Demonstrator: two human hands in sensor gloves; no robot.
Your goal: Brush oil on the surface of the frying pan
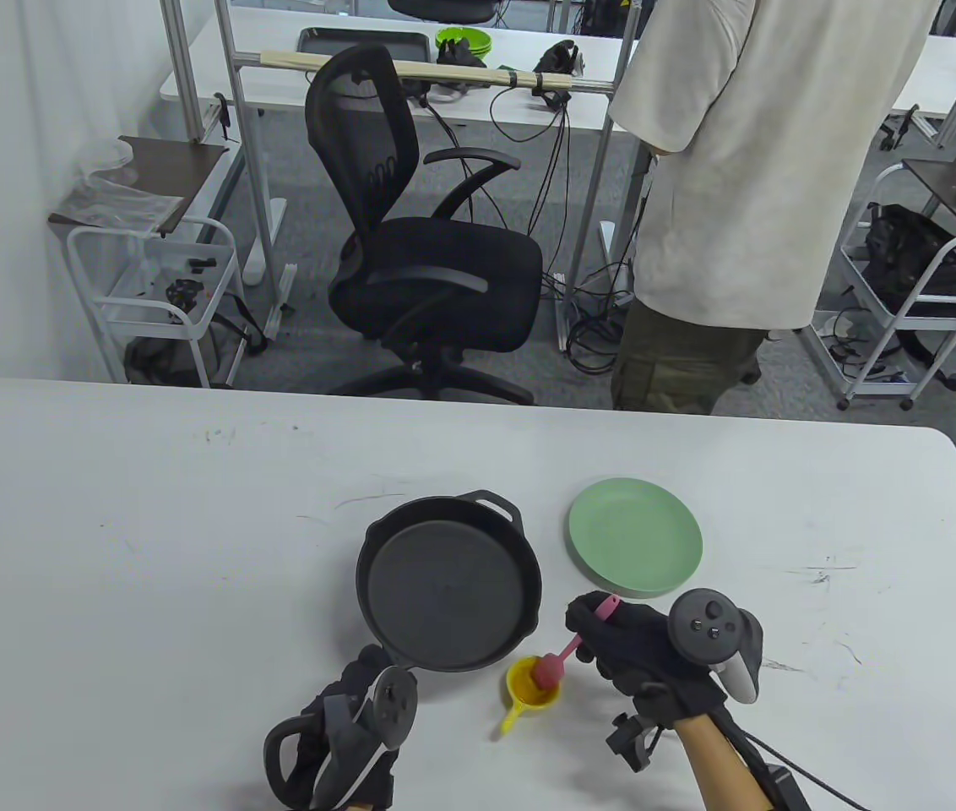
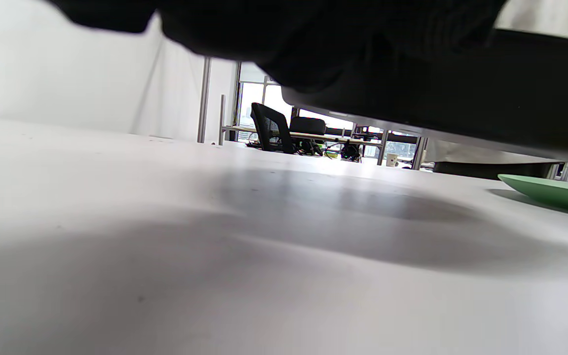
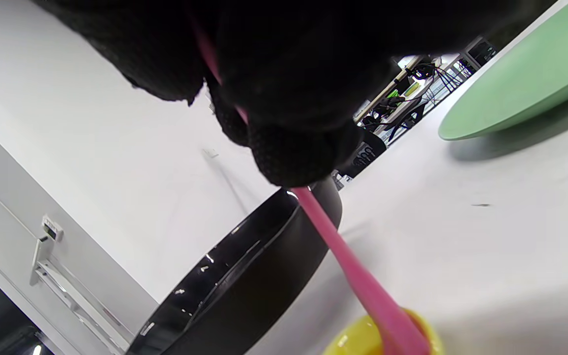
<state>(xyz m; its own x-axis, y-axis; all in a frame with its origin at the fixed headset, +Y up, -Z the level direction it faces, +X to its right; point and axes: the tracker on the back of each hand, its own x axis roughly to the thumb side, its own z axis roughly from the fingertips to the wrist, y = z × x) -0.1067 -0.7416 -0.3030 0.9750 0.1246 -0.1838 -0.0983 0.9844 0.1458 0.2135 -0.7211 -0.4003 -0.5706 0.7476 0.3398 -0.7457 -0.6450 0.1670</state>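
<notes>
While the right hand [image 1: 638, 646] grips the pink brush [image 1: 567, 650], its head dips into the yellow cup [image 1: 531, 686] just left of it. The pan [image 1: 448, 583], beyond the left hand [image 1: 343, 739], looks dry; that hand probably holds its handle

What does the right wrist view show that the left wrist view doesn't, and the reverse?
Only the right wrist view shows the pink brush, gripped by the right hand, its head down in the small yellow cup; it also shows the side wall of the frying pan. Only the left wrist view shows the left hand and the dark underside of what is probably the pan, off the table. Both show the green plate and the white tabletop.
</notes>
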